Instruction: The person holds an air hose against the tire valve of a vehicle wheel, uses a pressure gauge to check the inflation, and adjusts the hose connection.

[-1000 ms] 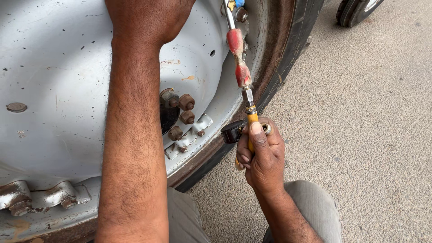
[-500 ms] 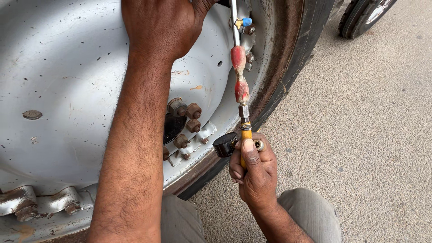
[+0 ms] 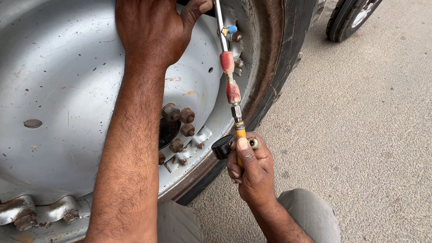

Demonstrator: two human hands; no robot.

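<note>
A large grey steel wheel [image 3: 58, 81] with a black tyre [image 3: 288, 49] fills the left. My right hand [image 3: 249, 168] grips the yellow handle of an air inflator tool [image 3: 231, 85], thumb along its stem, beside a small black gauge [image 3: 222, 147]. The tool's metal rod, wrapped in red tape, runs up toward the rim by a blue-capped fitting [image 3: 231, 29]. My left hand [image 3: 155, 29] holds the rod's upper end against the wheel near the top edge.
Rusty bolts and nuts [image 3: 180, 121] cluster on the wheel near a dark opening. Clamp brackets [image 3: 40, 211] sit at the lower left. Rough concrete ground [image 3: 360, 135] lies to the right, with a second, smaller tyre [image 3: 351, 15] at the top right. My grey-trousered knee [image 3: 306, 211] is below.
The view has shifted so both hands sit lower and to the right in the picture. My hands keep the same hold on the inflator tool.
</note>
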